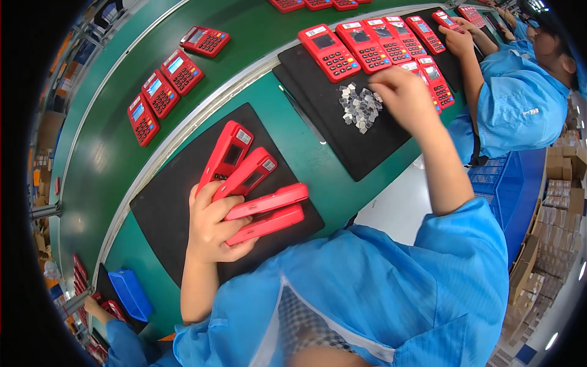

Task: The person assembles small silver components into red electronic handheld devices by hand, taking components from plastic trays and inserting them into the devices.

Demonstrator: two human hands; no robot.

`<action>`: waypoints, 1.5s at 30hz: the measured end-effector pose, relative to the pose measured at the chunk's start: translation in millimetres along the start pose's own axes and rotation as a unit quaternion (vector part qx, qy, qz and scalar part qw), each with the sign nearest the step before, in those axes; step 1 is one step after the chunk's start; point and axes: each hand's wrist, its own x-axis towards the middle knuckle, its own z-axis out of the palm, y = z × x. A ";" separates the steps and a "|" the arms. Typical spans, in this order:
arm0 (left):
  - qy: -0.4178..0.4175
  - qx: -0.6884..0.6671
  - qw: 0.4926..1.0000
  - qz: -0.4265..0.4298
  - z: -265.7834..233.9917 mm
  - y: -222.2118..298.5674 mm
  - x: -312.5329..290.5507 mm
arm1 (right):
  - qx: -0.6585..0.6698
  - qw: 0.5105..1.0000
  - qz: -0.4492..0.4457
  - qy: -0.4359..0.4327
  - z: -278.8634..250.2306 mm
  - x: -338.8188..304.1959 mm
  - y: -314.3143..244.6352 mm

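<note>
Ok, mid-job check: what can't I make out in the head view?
- Right hand: its own back and curled fingers hide whether anything is pinched.
- Lower two red terminals in the left hand: turned edge-on, hiding their screens and keys.
- Small pale pieces: too small and heaped to count.
- Far red terminals: cut off by the picture's top edge.

All in the head view.

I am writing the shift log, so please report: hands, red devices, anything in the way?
Left hand gripping four red devices, fanned. Right hand beside pile of small pieces, grip unclear. Other red devices close by.
</note>
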 end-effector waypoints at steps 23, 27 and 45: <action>-0.001 -0.008 1.000 0.000 1.1 -1.2 7.7 | 0.563 0.777 0.277 -0.053 -9.6 -25.4 6.0; 0.008 -0.008 1.000 -0.006 0.7 0.3 3.1 | 0.551 0.790 0.252 -0.095 -0.8 -24.7 -17.0; 0.044 -0.042 0.998 -0.011 6.9 -7.2 -5.6 | 0.212 0.972 -0.082 -0.065 77.8 -67.4 -170.3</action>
